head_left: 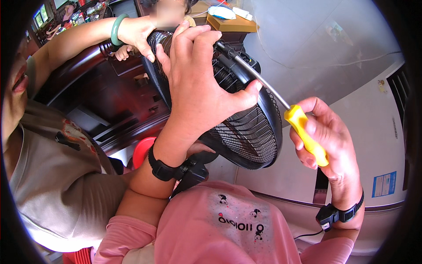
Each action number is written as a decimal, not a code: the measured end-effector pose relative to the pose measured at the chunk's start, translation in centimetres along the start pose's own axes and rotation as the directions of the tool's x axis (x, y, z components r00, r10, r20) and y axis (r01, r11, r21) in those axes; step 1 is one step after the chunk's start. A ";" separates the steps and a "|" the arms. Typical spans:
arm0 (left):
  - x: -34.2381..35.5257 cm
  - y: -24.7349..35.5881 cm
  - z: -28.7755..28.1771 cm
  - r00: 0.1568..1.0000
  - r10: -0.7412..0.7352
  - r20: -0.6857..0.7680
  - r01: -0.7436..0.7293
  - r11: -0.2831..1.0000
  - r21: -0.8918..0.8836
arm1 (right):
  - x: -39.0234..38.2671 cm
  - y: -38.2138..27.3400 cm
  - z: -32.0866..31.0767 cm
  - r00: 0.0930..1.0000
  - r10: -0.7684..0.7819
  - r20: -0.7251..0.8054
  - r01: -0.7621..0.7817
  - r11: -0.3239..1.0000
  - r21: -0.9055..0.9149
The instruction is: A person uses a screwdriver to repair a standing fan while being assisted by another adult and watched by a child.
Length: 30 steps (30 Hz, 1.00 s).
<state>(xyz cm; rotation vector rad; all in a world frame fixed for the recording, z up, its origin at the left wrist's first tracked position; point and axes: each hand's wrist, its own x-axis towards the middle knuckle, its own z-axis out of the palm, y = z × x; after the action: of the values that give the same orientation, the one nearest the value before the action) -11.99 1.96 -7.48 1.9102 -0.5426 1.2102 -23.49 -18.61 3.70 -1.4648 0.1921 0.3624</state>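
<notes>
A black electric fan with a wire cage is held up tilted in front of me. My left hand lies over its upper back, fingers bent across the top and thumb stretched toward the rim. In my right hand is a screwdriver, its yellow handle wrapped by my fingers. The metal shaft slants up left to a black part at the fan's back, beside my left fingertips; the exact contact of the tip is hidden. A co-worker's hand with a green bangle grips the cage's left edge.
The co-worker in a brown shirt stands close on my left. Another person's small hand rests on dark wooden furniture. A red basin sits below. On the right stands a white appliance; a wooden box is at the back.
</notes>
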 end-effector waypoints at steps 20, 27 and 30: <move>-0.4 -0.7 0.0 0.998 0.036 -0.044 -0.035 0.999 0.022 | -1.0 2.2 0.7 0.496 -0.648 0.578 0.092 -0.623 -0.777; -0.4 -0.3 0.1 0.999 0.006 -0.041 -0.006 1.000 -0.005 | -0.1 2.6 -0.2 0.435 -0.629 0.644 0.185 -0.638 -0.748; -0.2 -0.3 0.1 1.000 -0.014 -0.025 0.014 1.000 0.014 | 0.0 2.0 0.2 0.500 -0.747 0.439 0.437 -0.220 -0.872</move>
<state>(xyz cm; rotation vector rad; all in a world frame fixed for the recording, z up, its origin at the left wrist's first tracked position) -11.85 2.02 -7.81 1.9055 -0.5079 1.2297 -24.18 -18.25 1.86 -2.6915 -0.8171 -0.8265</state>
